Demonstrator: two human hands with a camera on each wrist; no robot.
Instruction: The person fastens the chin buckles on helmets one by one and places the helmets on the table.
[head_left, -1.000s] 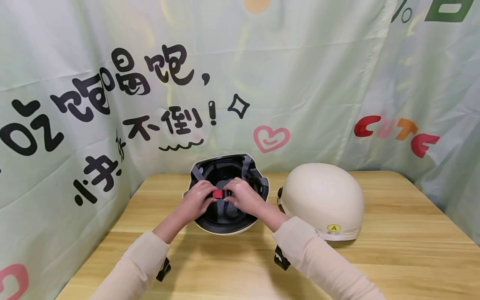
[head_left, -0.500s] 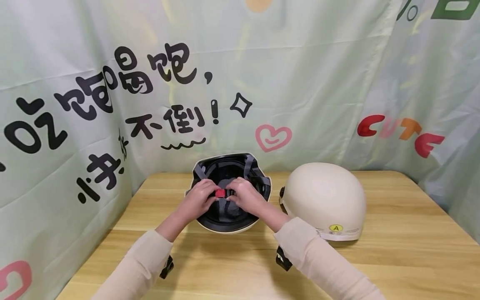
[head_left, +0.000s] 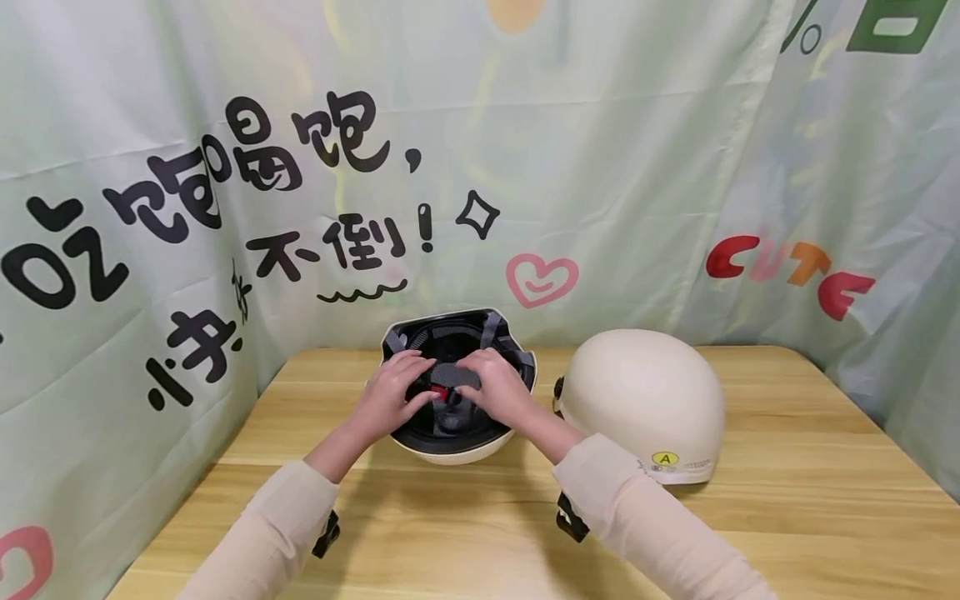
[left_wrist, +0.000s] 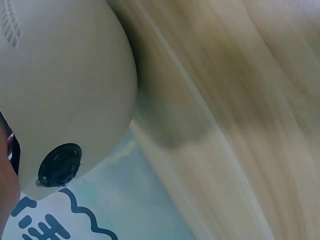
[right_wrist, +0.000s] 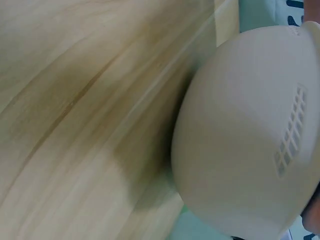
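An upturned cream helmet [head_left: 453, 456] rests on its crown, its black padded inside and grey straps [head_left: 491, 329] showing in the head view. Over its opening, my left hand [head_left: 387, 389] has fingers and thumb spread apart at the left side. Opposite it, my right hand [head_left: 498, 387] is held the same way. Low between the two thumbs lies a red and black strap buckle [head_left: 439, 392], with the left thumb tip right at its red part. The left wrist view shows the helmet's smooth shell [left_wrist: 75, 75] and a black round fitting [left_wrist: 60, 165]; most of each hand is hidden there.
A second cream helmet [head_left: 641, 396] with a yellow A sticker [head_left: 664, 458] stands dome-up to the right, close by my right forearm. Both are on a wooden table [head_left: 450, 533]. A printed curtain [head_left: 637, 167] hangs behind and along the left side.
Both hands have let go of the buckle they were pinching, and their fingers have spread. The buckle has dropped a little into the helmet.
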